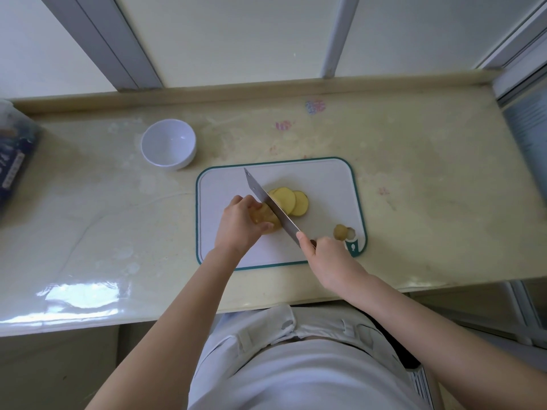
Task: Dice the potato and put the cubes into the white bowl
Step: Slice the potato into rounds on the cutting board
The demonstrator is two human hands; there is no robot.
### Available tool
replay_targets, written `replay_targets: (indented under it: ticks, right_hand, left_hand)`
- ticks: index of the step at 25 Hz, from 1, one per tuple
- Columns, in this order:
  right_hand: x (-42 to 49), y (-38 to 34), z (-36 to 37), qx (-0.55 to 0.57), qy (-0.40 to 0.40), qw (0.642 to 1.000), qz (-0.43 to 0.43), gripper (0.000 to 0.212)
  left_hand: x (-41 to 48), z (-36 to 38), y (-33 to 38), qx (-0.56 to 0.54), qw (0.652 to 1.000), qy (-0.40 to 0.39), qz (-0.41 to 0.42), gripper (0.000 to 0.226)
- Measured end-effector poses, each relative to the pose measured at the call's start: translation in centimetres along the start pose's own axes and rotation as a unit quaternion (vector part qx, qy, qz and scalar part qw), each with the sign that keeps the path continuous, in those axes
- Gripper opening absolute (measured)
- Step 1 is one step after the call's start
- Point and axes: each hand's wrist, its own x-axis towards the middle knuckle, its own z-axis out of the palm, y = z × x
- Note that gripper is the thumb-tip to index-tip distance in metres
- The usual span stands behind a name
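A white cutting board with a green rim lies on the counter. On it my left hand grips the uncut part of the potato. My right hand holds the handle of a knife, whose blade stands against the potato's cut face. A few yellow potato slices lie overlapping to the right of the blade. A small potato end piece sits near the board's right corner. The white bowl stands empty on the counter, up and left of the board.
The beige counter runs to a raised back ledge under window frames. A dark blue package lies at the far left edge. The counter's front edge sits just before my body.
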Motion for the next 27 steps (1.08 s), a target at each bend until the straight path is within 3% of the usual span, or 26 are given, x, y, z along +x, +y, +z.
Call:
replay_targets:
  ticks: [12,19,27]
  right_hand:
    - [2.9,0.6,3.0,0.014,0.016,1.000,-0.019,0.057]
    - [3.5,1.2,0.6,0.060,-0.014,0.998,-0.026,0.058]
    - [3.4,1.3,-0.6,0.039,0.024,0.999,-0.018,0.060]
  left_hand:
    - [-0.1,0.0,-0.3,-0.002,1.000,-0.009,0.011,0.040]
    - [0.1,-0.3,-0.7,-0.005,1.000,-0.018,0.022,0.042]
    - [0.4,1.2,0.4,-0.043,0.998,-0.016,0.038,0.044]
